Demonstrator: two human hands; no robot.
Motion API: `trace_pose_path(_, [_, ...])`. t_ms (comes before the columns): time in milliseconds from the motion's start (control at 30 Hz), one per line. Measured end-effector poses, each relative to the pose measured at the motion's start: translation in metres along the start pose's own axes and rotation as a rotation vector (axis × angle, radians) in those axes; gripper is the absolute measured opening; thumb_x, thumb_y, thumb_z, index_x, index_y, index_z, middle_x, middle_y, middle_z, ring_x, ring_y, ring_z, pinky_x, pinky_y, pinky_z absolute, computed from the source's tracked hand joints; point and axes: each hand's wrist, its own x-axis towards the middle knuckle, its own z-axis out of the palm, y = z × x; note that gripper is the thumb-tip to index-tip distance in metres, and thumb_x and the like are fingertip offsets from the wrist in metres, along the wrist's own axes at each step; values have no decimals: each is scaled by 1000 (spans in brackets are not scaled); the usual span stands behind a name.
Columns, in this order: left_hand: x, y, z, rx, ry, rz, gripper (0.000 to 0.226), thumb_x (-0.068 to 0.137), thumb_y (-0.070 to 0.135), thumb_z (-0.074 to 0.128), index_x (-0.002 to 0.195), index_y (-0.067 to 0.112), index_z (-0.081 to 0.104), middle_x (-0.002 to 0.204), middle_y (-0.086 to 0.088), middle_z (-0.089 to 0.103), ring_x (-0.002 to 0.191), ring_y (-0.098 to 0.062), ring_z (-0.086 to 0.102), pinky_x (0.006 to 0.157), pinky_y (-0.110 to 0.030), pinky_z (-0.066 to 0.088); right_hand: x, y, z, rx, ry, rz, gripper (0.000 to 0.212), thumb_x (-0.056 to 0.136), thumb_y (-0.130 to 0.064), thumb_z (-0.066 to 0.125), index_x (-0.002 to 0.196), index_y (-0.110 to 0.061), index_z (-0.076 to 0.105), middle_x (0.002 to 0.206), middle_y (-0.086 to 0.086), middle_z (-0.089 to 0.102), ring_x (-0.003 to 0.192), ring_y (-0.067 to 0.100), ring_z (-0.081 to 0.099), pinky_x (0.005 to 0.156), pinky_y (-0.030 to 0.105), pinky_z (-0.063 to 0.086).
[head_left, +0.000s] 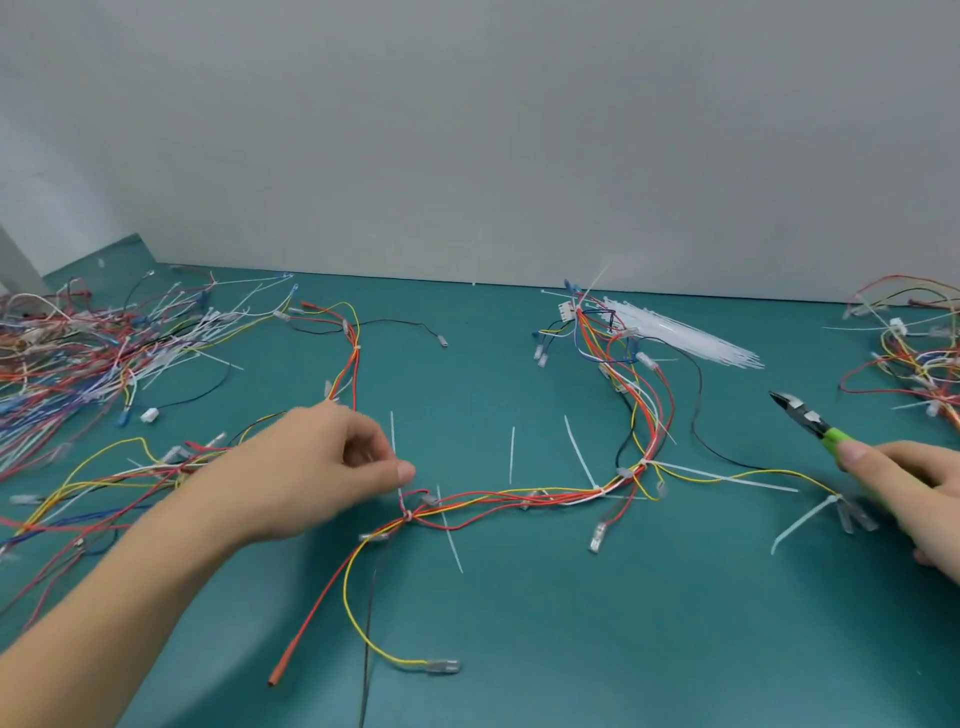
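Observation:
A wire harness (519, 496) of red, yellow, orange and white wires runs across the green table (545, 623), bound by white cable ties at several spots. My left hand (311, 467) reaches in from the left, thumb and forefinger pinching the upright tail of a cable tie (394, 441) just above the tied knot (408, 515). My right hand (904, 493) at the right edge grips the green handles of side cutters (802, 415), whose dark jaws point up-left, apart from the harness.
A pile of finished harnesses (78, 353) lies at the far left, another heap (914, 353) at the far right. A bundle of loose white cable ties (685, 338) rests near the back wall. Cut tie tails (511, 454) lie scattered mid-table.

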Motion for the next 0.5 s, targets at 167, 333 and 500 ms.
trace_pose_path(167, [-18, 14, 24, 83, -26, -29, 34, 70, 65, 83, 87, 39, 69, 80, 19, 69, 71, 5, 63, 71, -22, 53, 40, 49, 30, -5, 12, -28, 67, 74, -99, 43, 123, -56, 57, 71, -13, 66, 63, 17, 68, 47, 24, 49])
trace_pose_path(333, [-12, 19, 33, -80, 32, 20, 23, 81, 42, 85, 91, 35, 66, 82, 29, 69, 73, 5, 64, 75, -27, 55, 13, 11, 7, -40, -34, -105, 35, 75, -98, 34, 96, -71, 43, 61, -17, 49, 61, 14, 49, 55, 32, 53])
trace_pose_path(500, [5, 35, 24, -387, 167, 135, 24, 78, 18, 89, 82, 31, 70, 85, 16, 77, 70, -11, 73, 73, -34, 60, -51, -60, -38, 19, 17, -65, 55, 74, -100, 21, 99, -61, 50, 59, -12, 56, 55, 17, 56, 52, 30, 49])
